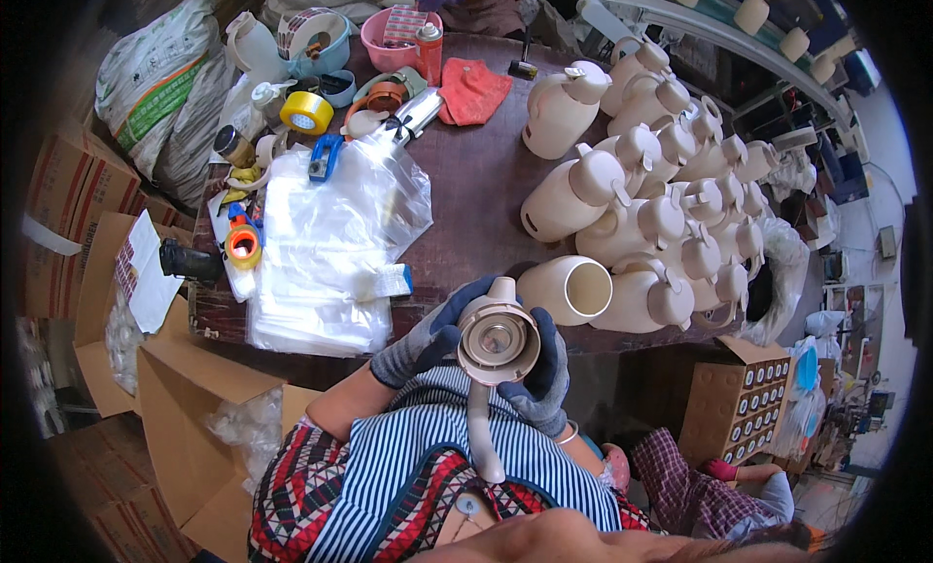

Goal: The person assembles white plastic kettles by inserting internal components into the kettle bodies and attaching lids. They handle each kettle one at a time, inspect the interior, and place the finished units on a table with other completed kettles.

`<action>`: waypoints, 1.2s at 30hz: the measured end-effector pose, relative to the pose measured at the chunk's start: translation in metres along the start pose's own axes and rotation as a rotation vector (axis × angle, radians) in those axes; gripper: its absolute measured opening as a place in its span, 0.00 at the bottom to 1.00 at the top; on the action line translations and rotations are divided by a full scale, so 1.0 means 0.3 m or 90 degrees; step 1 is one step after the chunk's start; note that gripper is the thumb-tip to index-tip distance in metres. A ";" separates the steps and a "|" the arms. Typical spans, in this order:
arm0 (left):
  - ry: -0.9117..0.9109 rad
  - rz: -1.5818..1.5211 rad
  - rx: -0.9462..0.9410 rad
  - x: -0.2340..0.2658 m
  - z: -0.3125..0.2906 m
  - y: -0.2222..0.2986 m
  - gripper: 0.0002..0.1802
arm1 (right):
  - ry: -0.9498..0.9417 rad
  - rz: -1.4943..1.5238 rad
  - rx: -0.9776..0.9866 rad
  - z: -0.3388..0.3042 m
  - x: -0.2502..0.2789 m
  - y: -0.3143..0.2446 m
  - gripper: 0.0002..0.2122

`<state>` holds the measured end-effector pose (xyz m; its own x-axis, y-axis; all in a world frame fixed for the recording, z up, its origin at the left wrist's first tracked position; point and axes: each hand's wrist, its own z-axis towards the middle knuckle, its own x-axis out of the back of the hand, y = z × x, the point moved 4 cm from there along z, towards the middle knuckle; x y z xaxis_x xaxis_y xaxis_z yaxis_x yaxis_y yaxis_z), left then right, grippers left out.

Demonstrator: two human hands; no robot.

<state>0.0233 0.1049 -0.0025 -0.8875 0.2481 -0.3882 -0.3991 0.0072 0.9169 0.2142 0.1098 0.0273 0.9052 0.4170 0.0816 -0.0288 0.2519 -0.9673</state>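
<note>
I judged slippage the main hazard: a loosened grip could have let the smooth beige jug top [499, 341] fall. A rightward swing could have knocked the open-mouthed beige jug [544, 289] near the table [471, 203] edge. The left gloved hand [425, 337] was partly closed, gripping the top's left side; the right gloved hand [548, 383] curled around its right side, before the striped apron [389, 466].
</note>
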 end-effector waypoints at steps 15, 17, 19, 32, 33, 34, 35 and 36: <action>0.035 0.020 0.089 -0.010 -0.022 0.002 0.57 | -0.002 -0.179 0.090 -0.054 0.010 0.019 0.45; 0.033 0.009 0.143 -0.013 -0.035 0.003 0.57 | -0.016 -0.167 0.095 -0.055 0.006 0.008 0.45; 0.022 -0.028 0.137 -0.009 -0.038 0.024 0.57 | -0.032 -0.170 0.128 -0.046 0.016 0.003 0.46; -0.052 0.000 0.183 0.006 -0.070 0.036 0.67 | 0.080 0.067 0.014 -0.041 -0.036 0.038 0.38; -0.048 0.002 0.193 0.009 -0.073 0.039 0.68 | 0.049 0.080 -0.008 -0.037 -0.031 0.037 0.38; -0.048 -0.005 0.193 0.010 -0.076 0.049 0.69 | 0.010 0.140 -0.028 -0.034 -0.030 0.036 0.37; -0.052 -0.014 0.196 0.010 -0.074 0.062 0.69 | -0.026 0.198 -0.049 -0.033 -0.029 0.034 0.37; -0.056 -0.023 0.198 0.010 -0.072 0.074 0.70 | -0.062 0.256 -0.069 -0.034 -0.035 0.034 0.38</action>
<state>0.0067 0.0849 0.0147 -0.8452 0.3252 -0.4241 -0.3287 0.3093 0.8923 0.2086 0.0990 0.0141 0.7867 0.5451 -0.2899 -0.3216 -0.0389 -0.9461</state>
